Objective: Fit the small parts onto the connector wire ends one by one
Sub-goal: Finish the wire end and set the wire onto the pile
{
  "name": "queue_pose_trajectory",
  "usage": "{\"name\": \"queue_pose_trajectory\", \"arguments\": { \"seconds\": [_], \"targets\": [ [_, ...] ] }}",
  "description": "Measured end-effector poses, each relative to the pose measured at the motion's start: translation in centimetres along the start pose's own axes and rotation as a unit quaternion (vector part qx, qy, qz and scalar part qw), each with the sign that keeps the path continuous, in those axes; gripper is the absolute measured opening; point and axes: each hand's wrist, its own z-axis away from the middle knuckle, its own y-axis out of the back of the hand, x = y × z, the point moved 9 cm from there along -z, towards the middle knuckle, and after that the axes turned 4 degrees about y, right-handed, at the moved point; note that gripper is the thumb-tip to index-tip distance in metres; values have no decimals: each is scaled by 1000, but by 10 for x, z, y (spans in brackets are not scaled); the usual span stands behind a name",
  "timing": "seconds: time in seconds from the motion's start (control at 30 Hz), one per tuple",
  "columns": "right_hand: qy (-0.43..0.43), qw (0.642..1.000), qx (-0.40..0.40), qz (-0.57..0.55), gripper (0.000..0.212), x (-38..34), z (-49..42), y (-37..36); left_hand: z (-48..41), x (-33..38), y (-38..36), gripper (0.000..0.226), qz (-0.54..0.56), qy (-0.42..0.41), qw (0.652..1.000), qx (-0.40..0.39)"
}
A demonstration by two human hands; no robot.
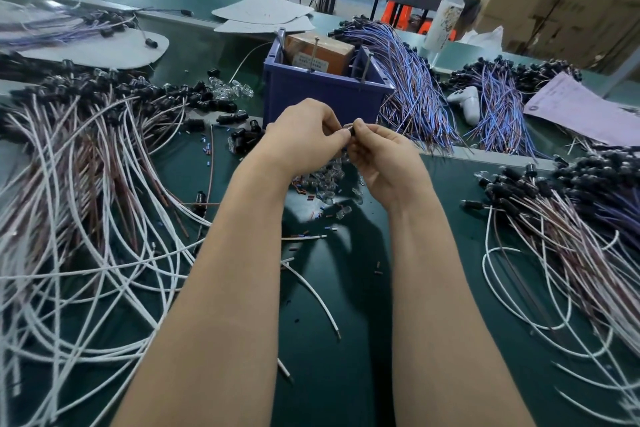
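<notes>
Dark green counter (346, 305). Left hand (304, 135) and right hand (384, 163) meet mid-counter, near side of the blue plastic bin (322, 94). Right fingers pinch a small black cylindrical part (350, 130), long axis roughly left-right. Left fingers are curled against its left end and their hold is hidden. No wire end visible.

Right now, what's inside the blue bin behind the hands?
In the blue bin sit an orange-brown box with a white label and thin metal rods sticking up. The bin's front wall hides its floor and anything lying low inside.
</notes>
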Motion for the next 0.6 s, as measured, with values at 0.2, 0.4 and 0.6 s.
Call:
{"name": "queue_pose_trajectory", "arguments": {
  "seconds": [0.2, 0.4, 0.6],
  "targets": [
    [-47, 998, 10, -45, 28, 13, 1, -2, 0, -5, 1, 18, 7, 12, 1000, -2],
    [-61, 997, 30, -34, 26, 22, 1, 0, 2, -8, -3, 16, 28, 17, 999, -18],
    [158, 941, 128, 272, 17, -35, 4, 25, 4, -30, -5, 19, 14, 94, 995, 0]
  ]
}}
